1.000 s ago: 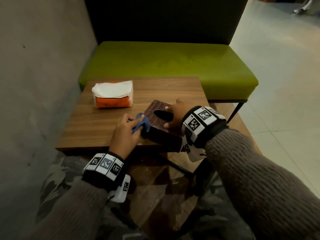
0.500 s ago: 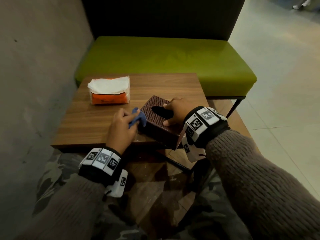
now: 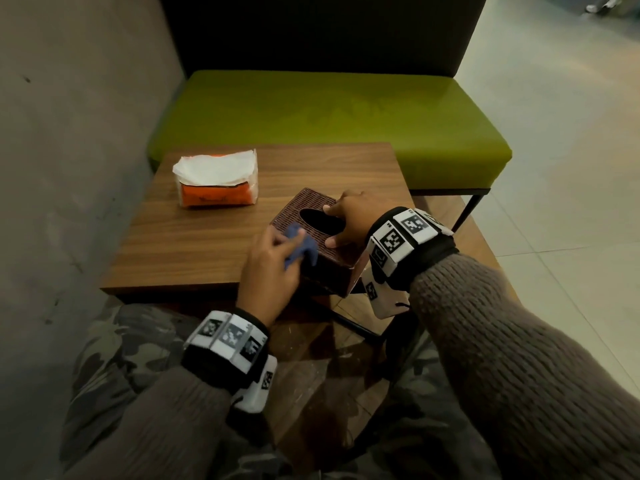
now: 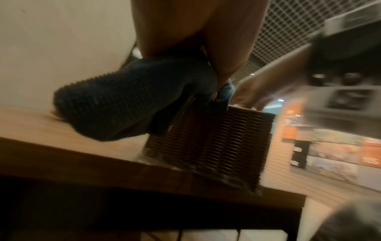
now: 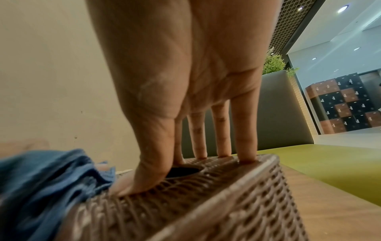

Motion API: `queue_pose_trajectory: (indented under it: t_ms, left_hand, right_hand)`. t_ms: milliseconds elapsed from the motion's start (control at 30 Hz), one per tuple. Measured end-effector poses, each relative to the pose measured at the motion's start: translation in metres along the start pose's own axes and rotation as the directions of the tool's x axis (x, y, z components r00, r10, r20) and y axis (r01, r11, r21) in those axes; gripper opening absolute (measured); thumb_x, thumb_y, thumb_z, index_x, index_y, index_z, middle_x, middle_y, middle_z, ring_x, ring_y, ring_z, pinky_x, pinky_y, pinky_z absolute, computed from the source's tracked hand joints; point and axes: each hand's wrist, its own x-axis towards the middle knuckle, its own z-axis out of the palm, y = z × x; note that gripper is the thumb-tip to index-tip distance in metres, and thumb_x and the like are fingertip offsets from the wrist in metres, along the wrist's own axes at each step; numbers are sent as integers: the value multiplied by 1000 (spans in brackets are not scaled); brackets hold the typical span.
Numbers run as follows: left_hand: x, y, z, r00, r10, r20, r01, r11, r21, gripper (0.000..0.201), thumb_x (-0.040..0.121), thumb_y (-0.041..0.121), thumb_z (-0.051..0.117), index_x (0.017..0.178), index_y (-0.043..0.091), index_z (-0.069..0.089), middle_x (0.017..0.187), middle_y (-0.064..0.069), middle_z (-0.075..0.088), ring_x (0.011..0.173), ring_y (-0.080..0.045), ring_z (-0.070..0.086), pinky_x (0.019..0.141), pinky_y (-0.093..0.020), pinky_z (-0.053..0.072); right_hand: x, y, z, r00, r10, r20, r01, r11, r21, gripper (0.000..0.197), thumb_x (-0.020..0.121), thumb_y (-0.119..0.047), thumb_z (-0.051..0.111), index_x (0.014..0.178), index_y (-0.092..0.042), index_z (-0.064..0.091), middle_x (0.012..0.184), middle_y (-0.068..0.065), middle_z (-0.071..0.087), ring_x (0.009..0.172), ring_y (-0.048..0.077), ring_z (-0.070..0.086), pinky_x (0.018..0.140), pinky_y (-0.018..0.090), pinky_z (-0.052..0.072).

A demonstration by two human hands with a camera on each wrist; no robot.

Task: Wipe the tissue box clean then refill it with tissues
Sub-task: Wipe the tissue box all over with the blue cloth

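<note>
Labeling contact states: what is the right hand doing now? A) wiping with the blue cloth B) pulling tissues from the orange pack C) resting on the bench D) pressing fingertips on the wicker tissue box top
D: the right hand presses straight fingertips on the wicker tissue box top beside its opening.

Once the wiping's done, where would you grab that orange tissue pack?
Probably across the tissue pack's two long sides, coming from above. It lies flat on the table, apart from the tissue box; its soft wrap is open on top, so grip low on the orange part.
</note>
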Motion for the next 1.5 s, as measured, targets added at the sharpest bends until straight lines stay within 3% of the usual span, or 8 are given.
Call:
queue_pose_trajectory:
  t_ms: [133, 367, 600, 800, 1000, 1200, 1333, 1500]
  left_hand:
    - [-17, 16, 6, 979, 171, 109, -169, 985, -21, 51, 85, 10, 62, 133, 24, 50, 97, 1, 43, 91, -13, 44, 73, -21, 39]
    - [8, -15, -12, 996, -85, -6, 85, 996, 19, 42, 85, 8, 60, 125, 22, 58, 96, -1, 43, 92, -23, 50, 72, -30, 43]
    - [-27, 31, 11, 924, 300, 236, -305, 952, -17, 52, 83, 9, 59, 131, 27, 52, 100, 0, 45, 91, -8, 36, 69, -17, 34]
    - [-1, -12, -9, 999, -41, 3, 41, 996, -81, 47, 85, 8, 61, 128, 25, 54, 96, -1, 46, 86, -16, 49, 75, -38, 50]
    - [-14, 8, -2, 964, 217, 153, -220, 976, 0, 49, 85, 10, 62, 131, 25, 53, 98, 1, 43, 90, -11, 42, 70, -17, 35]
    - [27, -41, -22, 978, -192, -86, 187, 980, -61, 25, 86, 8, 62, 110, 7, 67, 90, -11, 47, 82, -28, 55, 73, -45, 48]
    - [36, -33, -22, 954, -292, -67, 283, 952, -113, 20, 90, 15, 57, 104, 6, 68, 97, -15, 47, 88, -31, 55, 74, -36, 43]
    - [15, 7, -9, 994, -113, -16, 112, 994, -19, 30, 89, 19, 59, 119, 17, 61, 101, -2, 41, 90, -16, 47, 72, -24, 41]
  right_hand:
    - [-1, 2, 1, 1000, -18, 6, 18, 1000, -9, 75, 81, -52, 66, 145, -28, 37, 137, 12, 44, 127, 36, 41, 105, 42, 37]
    - [1, -1, 1, 1000, 0, 8, 0, 1000, 10, 67, 85, -45, 66, 144, -25, 41, 135, 13, 45, 124, 36, 43, 100, 40, 38]
    - [1, -3, 0, 1000, -4, -26, 4, 1000, 29, 62, 83, -44, 68, 137, -21, 51, 128, 14, 53, 116, 33, 53, 91, 34, 42]
    - [1, -4, -1, 1000, -1, -1, 1, 1000, 20, 59, 83, -45, 67, 134, -18, 54, 126, 15, 54, 112, 34, 55, 87, 34, 44]
    - [1, -4, 1, 1000, 6, -14, -6, 1000, 3, 62, 82, -47, 67, 137, -23, 50, 126, 14, 49, 117, 37, 48, 97, 42, 43]
    - [-1, -5, 0, 1000, 29, 2, -29, 1000, 3, 64, 83, -50, 64, 140, -25, 47, 129, 12, 47, 119, 36, 46, 101, 46, 41]
    - [0, -8, 0, 999, 40, 1, -40, 999, 9, 65, 83, -51, 64, 140, -25, 46, 128, 12, 46, 120, 36, 45, 101, 47, 42]
    - [-4, -12, 3, 997, 62, -35, -63, 998, -18, 55, 89, -48, 58, 138, -26, 48, 131, 11, 46, 122, 35, 43, 96, 41, 40]
